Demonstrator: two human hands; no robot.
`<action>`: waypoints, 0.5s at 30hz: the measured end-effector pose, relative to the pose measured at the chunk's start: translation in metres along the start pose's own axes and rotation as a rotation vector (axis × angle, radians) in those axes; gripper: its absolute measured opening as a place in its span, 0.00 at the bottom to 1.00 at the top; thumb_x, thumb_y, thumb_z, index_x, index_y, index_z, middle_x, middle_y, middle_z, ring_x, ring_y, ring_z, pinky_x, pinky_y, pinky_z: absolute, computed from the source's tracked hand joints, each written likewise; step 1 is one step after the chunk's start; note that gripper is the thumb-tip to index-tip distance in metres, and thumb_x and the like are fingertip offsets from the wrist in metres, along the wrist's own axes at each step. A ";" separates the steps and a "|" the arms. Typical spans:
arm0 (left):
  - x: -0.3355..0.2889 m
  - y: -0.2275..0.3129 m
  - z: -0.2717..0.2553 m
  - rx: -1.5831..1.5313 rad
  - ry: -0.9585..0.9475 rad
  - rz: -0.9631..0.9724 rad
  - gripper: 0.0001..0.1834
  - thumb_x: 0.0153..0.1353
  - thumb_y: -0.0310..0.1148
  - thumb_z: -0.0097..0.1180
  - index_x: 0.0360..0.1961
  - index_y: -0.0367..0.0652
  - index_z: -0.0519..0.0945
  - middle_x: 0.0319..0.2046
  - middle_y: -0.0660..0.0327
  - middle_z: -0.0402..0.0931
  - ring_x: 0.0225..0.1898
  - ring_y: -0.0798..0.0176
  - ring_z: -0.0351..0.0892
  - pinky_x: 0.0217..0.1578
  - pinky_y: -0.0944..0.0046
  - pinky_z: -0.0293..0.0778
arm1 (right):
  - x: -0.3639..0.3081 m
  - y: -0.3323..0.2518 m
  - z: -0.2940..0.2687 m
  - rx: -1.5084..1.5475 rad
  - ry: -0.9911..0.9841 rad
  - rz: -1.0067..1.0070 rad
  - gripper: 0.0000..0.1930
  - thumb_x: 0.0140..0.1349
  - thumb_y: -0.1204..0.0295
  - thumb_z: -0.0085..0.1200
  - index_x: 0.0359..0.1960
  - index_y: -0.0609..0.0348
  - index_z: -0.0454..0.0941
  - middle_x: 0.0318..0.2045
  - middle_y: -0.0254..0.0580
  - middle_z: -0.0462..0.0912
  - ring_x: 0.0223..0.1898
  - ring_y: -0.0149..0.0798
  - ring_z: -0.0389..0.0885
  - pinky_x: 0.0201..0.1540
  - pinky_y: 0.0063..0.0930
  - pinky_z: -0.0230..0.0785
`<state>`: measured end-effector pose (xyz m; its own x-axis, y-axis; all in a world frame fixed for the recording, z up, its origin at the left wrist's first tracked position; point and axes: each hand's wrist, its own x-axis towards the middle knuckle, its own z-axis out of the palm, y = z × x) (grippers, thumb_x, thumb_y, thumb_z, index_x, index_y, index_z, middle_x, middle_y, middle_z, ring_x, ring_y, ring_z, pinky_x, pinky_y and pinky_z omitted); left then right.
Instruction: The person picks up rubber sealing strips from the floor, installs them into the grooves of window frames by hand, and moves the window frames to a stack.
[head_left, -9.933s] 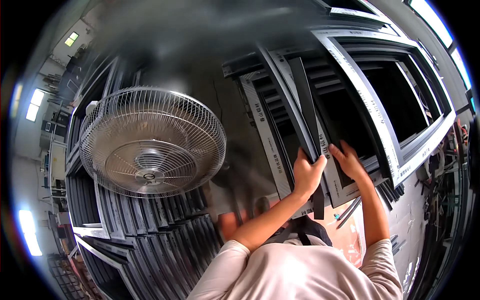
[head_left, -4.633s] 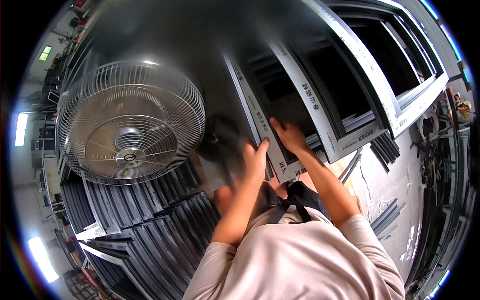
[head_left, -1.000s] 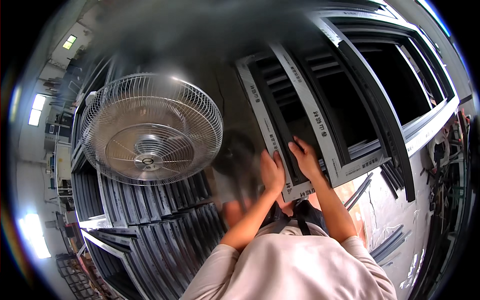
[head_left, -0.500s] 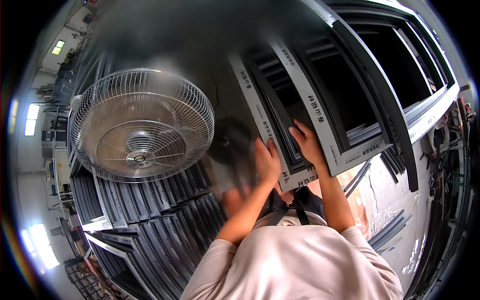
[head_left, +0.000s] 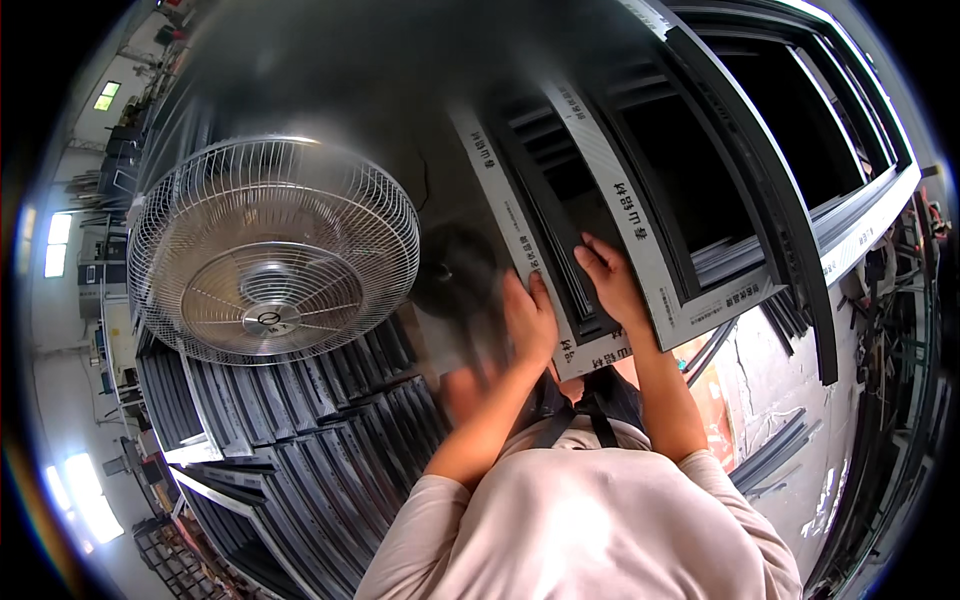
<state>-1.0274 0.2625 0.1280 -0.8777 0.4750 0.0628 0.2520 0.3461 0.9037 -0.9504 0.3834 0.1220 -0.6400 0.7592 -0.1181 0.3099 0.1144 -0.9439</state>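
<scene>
A narrow window frame [head_left: 540,282], made of dark profiles with white printed film on the face, stands in front of my body. My left hand [head_left: 530,318] closes around its left side near the lower corner, thumb on the film. Inside the lower part of the opening, my right hand [head_left: 612,285] grips the opposite side, with its fingertips curled and partly hidden. Just right of that hand is a wider film-covered frame [head_left: 640,255], which overlaps the narrow one's right side. Dark profile layers show inside the opening, between my two hands.
A large round wire-cage fan [head_left: 270,260] stands at the left. Beneath it lie stacked dark profiles [head_left: 330,500]. More big frames [head_left: 800,130] lean at the upper right, and loose dark strips [head_left: 775,455] lie on the floor at the right. The top is blurred.
Both hands stay on the narrow frame and have shifted only slightly up and left in the picture. The fan also appears a little further left.
</scene>
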 end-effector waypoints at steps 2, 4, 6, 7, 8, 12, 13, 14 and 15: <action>0.001 -0.001 0.000 0.010 -0.013 -0.008 0.17 0.72 0.36 0.42 0.50 0.32 0.68 0.43 0.39 0.74 0.45 0.36 0.74 0.46 0.48 0.69 | -0.002 -0.003 -0.002 -0.166 0.063 -0.101 0.22 0.69 0.60 0.53 0.56 0.65 0.75 0.48 0.52 0.83 0.49 0.39 0.81 0.53 0.26 0.70; 0.000 -0.004 0.000 -0.013 -0.025 -0.025 0.17 0.72 0.37 0.42 0.51 0.33 0.68 0.43 0.39 0.74 0.46 0.36 0.74 0.46 0.48 0.69 | -0.001 -0.012 -0.001 -0.305 0.140 -0.216 0.19 0.68 0.64 0.53 0.54 0.65 0.77 0.47 0.56 0.83 0.48 0.47 0.83 0.51 0.29 0.72; -0.001 -0.007 -0.002 -0.014 -0.023 -0.052 0.17 0.72 0.38 0.42 0.51 0.33 0.69 0.43 0.40 0.75 0.45 0.38 0.75 0.47 0.49 0.69 | -0.008 -0.043 -0.005 -0.440 0.137 -0.239 0.18 0.68 0.66 0.53 0.53 0.65 0.77 0.46 0.57 0.83 0.46 0.50 0.83 0.50 0.31 0.73; -0.001 -0.008 -0.001 -0.021 -0.032 -0.071 0.18 0.72 0.39 0.43 0.51 0.33 0.70 0.43 0.41 0.76 0.45 0.41 0.76 0.48 0.51 0.70 | -0.010 -0.056 -0.007 -0.580 0.148 -0.258 0.17 0.67 0.67 0.53 0.52 0.66 0.78 0.44 0.58 0.83 0.45 0.53 0.83 0.48 0.32 0.73; 0.000 -0.008 -0.001 -0.021 -0.029 -0.073 0.18 0.72 0.39 0.43 0.51 0.33 0.70 0.43 0.41 0.76 0.45 0.41 0.76 0.48 0.51 0.70 | -0.009 -0.057 -0.004 -0.580 0.144 -0.260 0.17 0.67 0.67 0.53 0.52 0.66 0.78 0.44 0.58 0.83 0.45 0.53 0.83 0.48 0.32 0.73; -0.002 -0.009 0.000 -0.018 -0.025 -0.070 0.18 0.72 0.38 0.43 0.51 0.33 0.70 0.44 0.41 0.76 0.46 0.41 0.76 0.48 0.51 0.70 | -0.005 -0.042 0.005 -0.495 0.180 -0.310 0.16 0.65 0.69 0.55 0.51 0.64 0.79 0.40 0.59 0.82 0.41 0.57 0.82 0.45 0.36 0.75; -0.002 -0.008 0.001 -0.025 -0.023 -0.075 0.18 0.72 0.38 0.43 0.51 0.33 0.70 0.44 0.41 0.76 0.46 0.41 0.76 0.48 0.51 0.70 | -0.004 -0.031 0.007 -0.455 0.204 -0.310 0.16 0.64 0.67 0.57 0.50 0.62 0.79 0.38 0.58 0.83 0.40 0.55 0.83 0.45 0.38 0.75; -0.002 -0.005 0.001 -0.029 -0.024 -0.076 0.18 0.72 0.38 0.43 0.51 0.33 0.70 0.44 0.41 0.76 0.46 0.41 0.76 0.48 0.51 0.70 | -0.003 -0.018 0.008 -0.459 0.204 -0.310 0.16 0.64 0.67 0.57 0.50 0.62 0.79 0.38 0.58 0.83 0.40 0.55 0.83 0.45 0.38 0.75; -0.001 -0.003 0.001 -0.021 -0.025 -0.084 0.18 0.72 0.38 0.43 0.52 0.33 0.69 0.44 0.41 0.76 0.46 0.41 0.76 0.48 0.51 0.70 | -0.001 -0.009 0.009 -0.303 0.162 -0.242 0.17 0.65 0.67 0.56 0.52 0.63 0.79 0.41 0.58 0.83 0.42 0.53 0.83 0.47 0.36 0.74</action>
<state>-1.0267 0.2613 0.1252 -0.8849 0.4652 -0.0237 0.1694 0.3687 0.9140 -0.9587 0.3757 0.1278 -0.6082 0.7757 0.1687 0.3724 0.4664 -0.8024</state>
